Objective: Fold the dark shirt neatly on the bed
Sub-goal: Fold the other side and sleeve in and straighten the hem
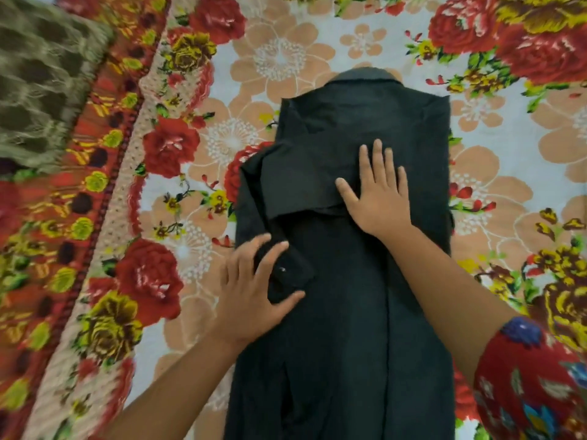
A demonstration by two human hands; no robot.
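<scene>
At the fingertips, our call on the step: the sleeve fold-in. To do it well we keep the right hand [378, 198] flat as the anchor, lay the sleeve [301, 182] straight down along the side edge, set the cuff [287, 277] flat, then smooth outward so nothing bunches under the next fold. Right fingers [378, 154] are straight and spread wide, holding nothing, just pressing on the folded-in sleeve and the back panel. Left hand [254, 290] has fingers splayed and nearly straight, with the cuff caught in the fork between index and thumb. It reads to us as a loose hold; motion blur hides how firm. Moving out, the dark shirt [349, 344] lies lengthwise, back up, with the collar [365, 77] at the far end and the hem running out of view toward us. It sits mid-sheet on the floral bed [222, 74]. An olive patterned cloth [41, 74] lies well apart at far left.
</scene>
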